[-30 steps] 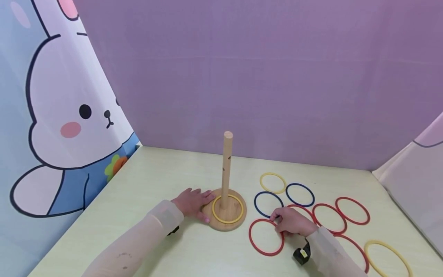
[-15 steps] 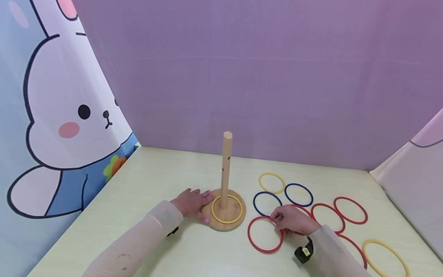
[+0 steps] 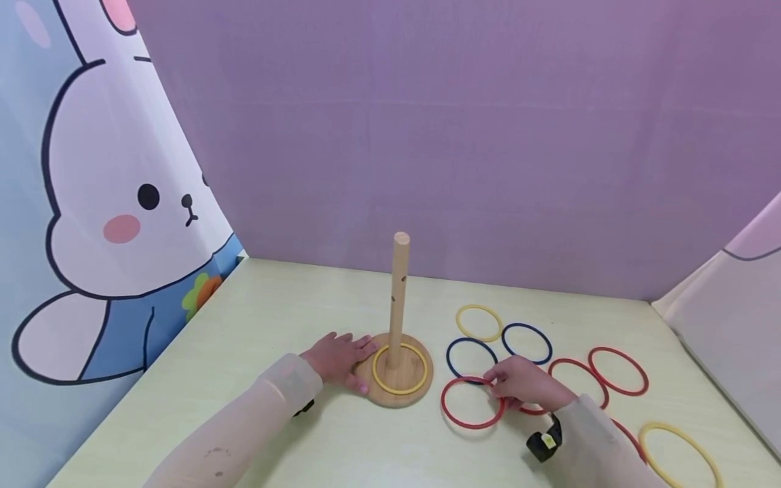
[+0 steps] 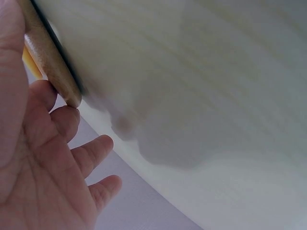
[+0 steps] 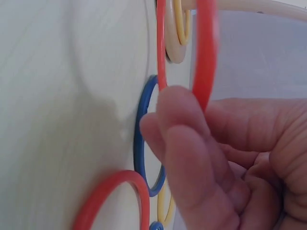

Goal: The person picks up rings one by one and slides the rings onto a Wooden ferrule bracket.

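Observation:
My right hand (image 3: 529, 383) pinches a red ring (image 3: 474, 427) by its right side, thumb and fingertips at the rim. In the right wrist view the ring (image 5: 205, 52) rises from between the fingers, and a shadow lies on the table beside it. My left hand (image 3: 337, 359) rests with spread fingers at the left edge of a round wooden base (image 3: 393, 401). From that base stands an upright wooden post (image 3: 398, 291), with a yellow ring (image 3: 399, 392) lying around its foot. The left wrist view shows the fingertips touching the base's rim (image 4: 53, 60).
Right of the post lie a yellow ring (image 3: 457, 320) and two blue rings, the nearer blue ring (image 3: 448, 358) behind the held one. Several red rings, one red ring (image 3: 647, 383) farthest right, and another yellow ring (image 3: 665, 425) lie beyond my right hand. A purple curtain (image 3: 427, 135) hangs behind.
The red ring in my right hand has come up off the table, tilting, its near side now higher in view. The right hand has shifted slightly right and up. My left hand stays put.

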A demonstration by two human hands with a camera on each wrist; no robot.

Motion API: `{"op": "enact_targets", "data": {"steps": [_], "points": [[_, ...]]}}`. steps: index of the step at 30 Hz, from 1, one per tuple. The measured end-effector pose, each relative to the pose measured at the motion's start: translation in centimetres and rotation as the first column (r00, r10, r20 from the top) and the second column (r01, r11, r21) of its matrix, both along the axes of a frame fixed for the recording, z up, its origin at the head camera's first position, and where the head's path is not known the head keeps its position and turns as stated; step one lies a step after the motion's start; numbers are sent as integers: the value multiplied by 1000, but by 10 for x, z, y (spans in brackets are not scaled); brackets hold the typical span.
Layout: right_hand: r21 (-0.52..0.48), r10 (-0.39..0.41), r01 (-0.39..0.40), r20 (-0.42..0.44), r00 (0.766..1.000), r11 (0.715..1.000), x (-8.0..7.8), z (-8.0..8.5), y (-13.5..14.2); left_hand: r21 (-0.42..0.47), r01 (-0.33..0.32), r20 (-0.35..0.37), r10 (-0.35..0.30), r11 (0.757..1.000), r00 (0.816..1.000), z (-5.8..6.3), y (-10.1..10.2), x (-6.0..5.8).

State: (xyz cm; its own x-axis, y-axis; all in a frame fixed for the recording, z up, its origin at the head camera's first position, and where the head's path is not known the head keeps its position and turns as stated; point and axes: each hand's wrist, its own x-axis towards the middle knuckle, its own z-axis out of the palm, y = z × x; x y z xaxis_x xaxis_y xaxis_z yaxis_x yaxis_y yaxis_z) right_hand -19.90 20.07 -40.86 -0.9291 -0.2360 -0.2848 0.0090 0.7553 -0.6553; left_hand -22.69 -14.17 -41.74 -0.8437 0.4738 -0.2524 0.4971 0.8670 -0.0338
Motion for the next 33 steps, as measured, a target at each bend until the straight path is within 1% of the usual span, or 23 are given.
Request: {"op": "enact_targets", "data": {"steps": [3,9,12,16,21,25,30,33], "points": [[-20,-24,24,9,1000,1000,1,2,0,-4,2,3,-2,1000,1000,1,0,0],[-40,-9,9,5,1000,999,0,6,0,-17,17,4,-17,1000,1000,3,0,0],[-39,-12,12,-1,1000,999,-1,10,1,-14,12,2,-12,1000,1000,4,0,0],[-32,-8,7,-20,1000,999,-2,21,2,-12,6,-5,-6,1000,1000,2,0,0],[-38,40,-42,-46,998,998,-2,39,5,-2,5,-4,-5,1000,1000,1,0,0],[-77,80,-85,-69,994,993,-3,52,7,9,1,-2,-1,1000,1000,1,0,1],[-82,151,-161,-121,981,984,-6,66,9,23,2,6,-2,1000,1000,3,0,3],[-80,164,-175,-129,978,981,-8,76,8,27,5,6,-6,1000,1000,4,0,2]]}}
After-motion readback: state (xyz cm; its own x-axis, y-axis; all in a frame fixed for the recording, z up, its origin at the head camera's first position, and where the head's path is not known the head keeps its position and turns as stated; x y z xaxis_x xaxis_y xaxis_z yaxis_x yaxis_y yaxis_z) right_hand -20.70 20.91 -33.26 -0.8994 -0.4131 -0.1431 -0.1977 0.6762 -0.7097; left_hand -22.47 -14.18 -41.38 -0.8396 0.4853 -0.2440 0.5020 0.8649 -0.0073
